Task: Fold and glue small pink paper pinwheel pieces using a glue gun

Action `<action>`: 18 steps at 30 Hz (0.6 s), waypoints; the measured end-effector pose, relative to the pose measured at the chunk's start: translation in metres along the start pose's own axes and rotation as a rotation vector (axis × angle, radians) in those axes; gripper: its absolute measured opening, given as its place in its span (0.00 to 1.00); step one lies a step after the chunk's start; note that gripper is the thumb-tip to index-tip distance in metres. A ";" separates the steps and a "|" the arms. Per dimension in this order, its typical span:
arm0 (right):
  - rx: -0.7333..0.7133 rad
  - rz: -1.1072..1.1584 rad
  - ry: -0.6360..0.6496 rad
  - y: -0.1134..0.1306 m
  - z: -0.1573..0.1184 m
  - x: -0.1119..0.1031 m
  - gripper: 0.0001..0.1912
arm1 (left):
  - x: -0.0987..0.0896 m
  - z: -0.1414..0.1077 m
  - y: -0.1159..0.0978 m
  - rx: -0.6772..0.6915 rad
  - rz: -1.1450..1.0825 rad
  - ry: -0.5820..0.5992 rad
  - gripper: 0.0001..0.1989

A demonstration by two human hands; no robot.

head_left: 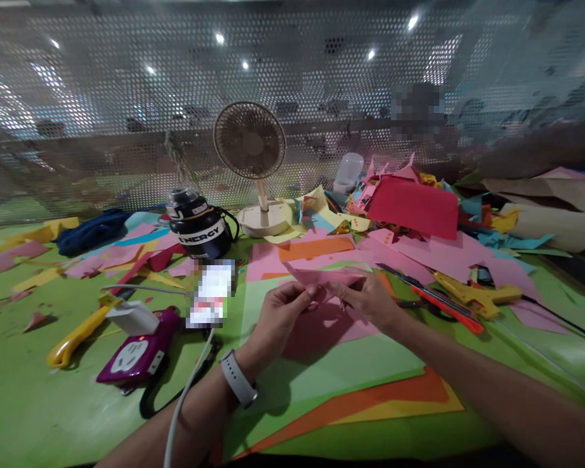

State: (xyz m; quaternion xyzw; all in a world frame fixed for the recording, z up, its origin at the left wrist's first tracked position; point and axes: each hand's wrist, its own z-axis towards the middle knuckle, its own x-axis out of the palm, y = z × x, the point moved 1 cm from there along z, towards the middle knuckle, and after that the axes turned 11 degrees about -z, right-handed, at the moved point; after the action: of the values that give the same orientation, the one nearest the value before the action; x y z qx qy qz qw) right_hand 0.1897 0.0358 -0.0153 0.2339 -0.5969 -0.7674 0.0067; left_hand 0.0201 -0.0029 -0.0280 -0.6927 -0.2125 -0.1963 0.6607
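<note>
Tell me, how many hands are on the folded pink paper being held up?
2. The left hand grips the pink paper at its left, the right hand at its right, both above the pale green sheet. Some fingers are partly hidden.

Head cam, single view: looks fwd & down from wearer's side, above both forearms [482, 377], which enter at btm edge. L fingers [303, 300] & R fingers [348, 294] near, approx. ctr. Green surface [19, 396] spans lower half; perforated screen [127, 153] farther off, upper bkgd.
</note>
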 end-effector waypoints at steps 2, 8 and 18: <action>0.001 0.024 -0.020 0.000 0.000 0.000 0.19 | 0.001 -0.001 0.000 -0.008 0.012 0.005 0.15; 0.030 0.061 -0.013 -0.003 0.001 0.002 0.21 | 0.005 -0.004 -0.004 -0.062 0.007 0.005 0.15; 0.042 0.050 0.028 0.003 0.000 0.001 0.19 | 0.005 -0.006 -0.001 -0.262 0.137 0.156 0.14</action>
State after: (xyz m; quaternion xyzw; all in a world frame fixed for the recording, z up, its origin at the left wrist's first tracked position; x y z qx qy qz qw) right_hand 0.1879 0.0347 -0.0127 0.2297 -0.6184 -0.7510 0.0292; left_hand 0.0240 -0.0089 -0.0244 -0.7685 -0.0852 -0.2302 0.5909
